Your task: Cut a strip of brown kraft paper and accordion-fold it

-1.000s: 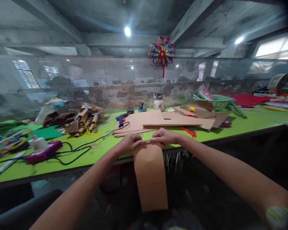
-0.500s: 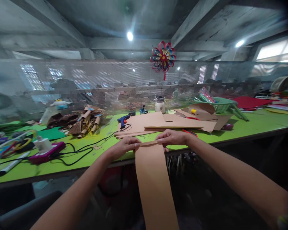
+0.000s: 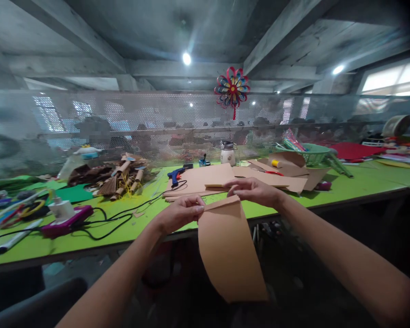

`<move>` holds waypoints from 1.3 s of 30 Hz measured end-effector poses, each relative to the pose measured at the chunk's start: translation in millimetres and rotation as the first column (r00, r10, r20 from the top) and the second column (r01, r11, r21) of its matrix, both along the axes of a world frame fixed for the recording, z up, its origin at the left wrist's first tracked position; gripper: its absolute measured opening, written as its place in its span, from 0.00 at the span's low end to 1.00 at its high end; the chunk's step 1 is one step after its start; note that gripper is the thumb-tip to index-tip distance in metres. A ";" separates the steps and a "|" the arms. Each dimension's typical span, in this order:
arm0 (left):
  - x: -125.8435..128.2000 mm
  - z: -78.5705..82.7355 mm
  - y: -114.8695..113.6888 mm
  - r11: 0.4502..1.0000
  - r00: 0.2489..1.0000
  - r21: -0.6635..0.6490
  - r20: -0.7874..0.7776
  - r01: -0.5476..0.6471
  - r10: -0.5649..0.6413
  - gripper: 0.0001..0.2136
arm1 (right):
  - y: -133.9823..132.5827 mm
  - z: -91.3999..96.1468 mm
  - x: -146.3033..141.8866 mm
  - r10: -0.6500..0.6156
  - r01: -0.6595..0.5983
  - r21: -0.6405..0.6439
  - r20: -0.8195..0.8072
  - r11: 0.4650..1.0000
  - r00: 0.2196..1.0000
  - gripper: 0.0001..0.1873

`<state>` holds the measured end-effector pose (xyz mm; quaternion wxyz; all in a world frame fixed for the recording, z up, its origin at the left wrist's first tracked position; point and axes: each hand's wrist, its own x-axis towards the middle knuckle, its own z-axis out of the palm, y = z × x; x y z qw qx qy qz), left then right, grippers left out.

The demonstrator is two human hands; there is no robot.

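A strip of brown kraft paper point(image 3: 230, 250) hangs over the table's front edge, with a narrow fold along its top end. The fold slants up to the right, and the strip's lower end curves away. My left hand point(image 3: 182, 212) pinches the left end of the fold between thumb and fingers. At the right end, my right hand point(image 3: 254, 191) has its thumb and fingertips closed at the folded corner, the fingers pointing left. Just behind lie brown paper sheets point(image 3: 212, 175) in a stack, with a long folded strip point(image 3: 218, 185) partly behind my right fingers.
A blue glue gun point(image 3: 175, 176) rests left of the sheets. Its cord runs toward a purple power strip point(image 3: 68, 221). Rolled paper pieces point(image 3: 128, 175) are heaped at the left. A bottle point(image 3: 228, 154), green basket point(image 3: 316, 154) and mesh screen point(image 3: 157, 136) stand behind.
The strip's top end has tilted up at the right, and its lower end has swung up into view. My right hand has moved slightly right and up; my left hand has shifted slightly right.
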<state>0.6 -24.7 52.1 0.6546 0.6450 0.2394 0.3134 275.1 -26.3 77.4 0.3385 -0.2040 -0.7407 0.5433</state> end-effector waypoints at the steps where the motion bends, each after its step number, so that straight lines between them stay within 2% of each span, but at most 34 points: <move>1: 4.8 -0.8 -1.8 0.999 0.999 -0.031 0.036 0.020 -0.019 0.11 | -2.8 2.9 -3.1 0.058 -0.058 0.026 0.004 0.998 0.998 0.29; 3: 16.2 -3.9 -5.3 0.994 0.993 -0.088 0.104 0.063 -0.054 0.10 | -10.8 9.7 -11.7 0.199 -0.202 0.077 0.037 0.976 0.979 0.31; 4: 22.6 -6.1 -6.9 0.990 0.988 -0.115 0.137 0.084 -0.068 0.11 | -15.4 13.4 -16.4 0.245 -0.250 0.113 0.050 0.962 0.968 0.28; 6: 36.3 -11.5 -10.0 0.978 0.975 -0.167 0.203 0.128 -0.093 0.12 | -24.1 20.7 -24.8 0.268 -0.273 0.204 0.054 0.940 0.962 0.23; 8: 49.7 -17.1 -12.4 0.969 0.959 -0.181 0.261 0.166 -0.115 0.14 | -30.7 26.3 -30.1 0.230 -0.224 0.278 0.013 0.934 0.973 0.18; 11: 63.3 -23.2 -13.3 0.983 0.959 -0.111 0.260 0.147 -0.114 0.14 | -35.2 28.4 -30.1 0.143 -0.120 0.309 -0.053 0.944 0.988 0.13; 14: 59.7 -21.9 -7.9 0.999 0.992 -0.018 0.118 0.043 -0.041 0.14 | -32.2 23.2 -22.5 0.033 -0.028 0.266 -0.015 0.963 0.999 0.10; 17: 40.8 -9.6 4.0 0.990 0.994 0.091 -0.014 -0.103 0.105 0.16 | -18.3 13.9 -14.1 -0.132 0.091 0.243 0.155 0.966 0.979 0.12; 19: 28.9 1.6 13.9 0.957 0.976 0.217 -0.063 -0.192 0.210 0.17 | -2.3 6.9 -12.2 -0.202 0.115 0.280 0.305 0.953 0.930 0.14; 20: 25.4 6.4 19.1 0.933 0.965 0.302 -0.112 -0.195 0.238 0.18 | 7.2 3.4 -13.0 -0.221 0.110 0.298 0.369 0.948 0.903 0.14; 22: 24.0 11.4 29.4 0.871 0.927 0.470 -0.245 -0.142 0.283 0.18 | 27.3 -4.0 -18.0 -0.238 0.097 0.316 0.446 0.944 0.863 0.15; 25: 31.2 6.5 44.1 0.773 0.811 0.634 -0.455 0.005 0.367 0.18 | 54.3 -15.0 -31.0 -0.209 0.058 0.306 0.488 0.950 0.847 0.16; 27: 35.6 -1.3 52.7 0.731 0.737 0.680 -0.523 0.057 0.429 0.17 | 67.2 -22.4 -39.4 -0.193 0.049 0.293 0.486 0.955 0.852 0.17; 30: 35.6 -12.5 64.0 0.671 0.680 0.738 -0.527 0.069 0.510 0.14 | 77.8 -33.1 -46.5 -0.221 0.073 0.303 0.489 0.950 0.844 0.17; 33: 29.5 -23.0 73.6 0.619 0.647 0.782 -0.511 0.076 0.566 0.13 | 80.4 -42.7 -45.6 -0.326 0.124 0.406 0.479 0.905 0.815 0.15; 36: 23.1 -33.6 79.4 0.598 0.663 0.798 -0.484 0.068 0.571 0.14 | 79.7 -50.4 -41.3 -0.406 0.136 0.539 0.422 0.831 0.810 0.14; 39: 19.7 -39.7 79.8 0.599 0.699 0.800 -0.454 0.046 0.552 0.13 | 79.2 -56.3 -39.0 -0.414 0.132 0.574 0.393 0.808 0.821 0.15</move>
